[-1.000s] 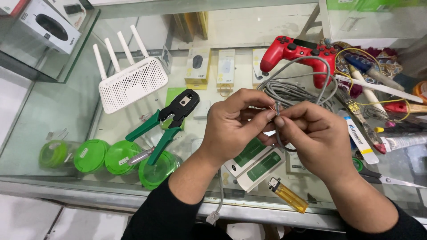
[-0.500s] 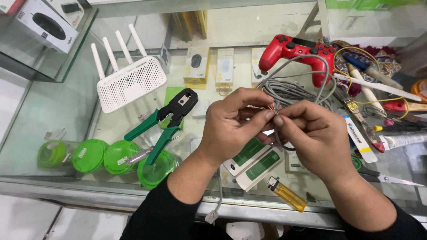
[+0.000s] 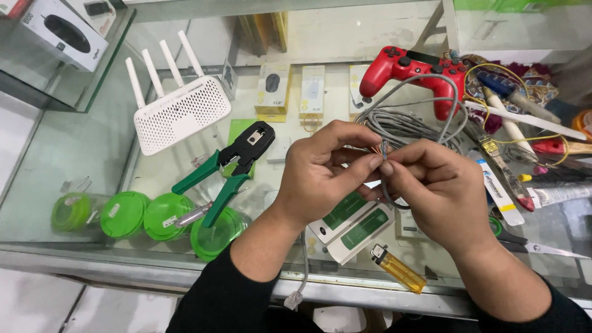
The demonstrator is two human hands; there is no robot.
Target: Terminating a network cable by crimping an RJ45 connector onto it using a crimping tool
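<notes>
A: In the head view, why are both hands raised over the surface (image 3: 92, 148) like that?

B: Judging by the grip, to keep the grey network cable (image 3: 419, 126) end steady. The left hand (image 3: 317, 176) and right hand (image 3: 435, 191) meet at their tips, fingers (image 3: 374, 161) pinched narrow on the cable's stripped end, where small coloured wires (image 3: 377, 148) fan out. The rest of the cable loops behind the right hand.

A: And the tools?

B: A green-handled crimping tool (image 3: 231, 166) lies just left of the left hand, resting across green-lidded tubs (image 3: 166, 216). A white and green cable tester (image 3: 351, 225) sits under the hands, a yellow lighter (image 3: 398, 268) beside it.

A: The room?

B: A glass display counter, with a white router (image 3: 179, 111), a red game controller (image 3: 410, 71) and scissors (image 3: 530, 243).
</notes>
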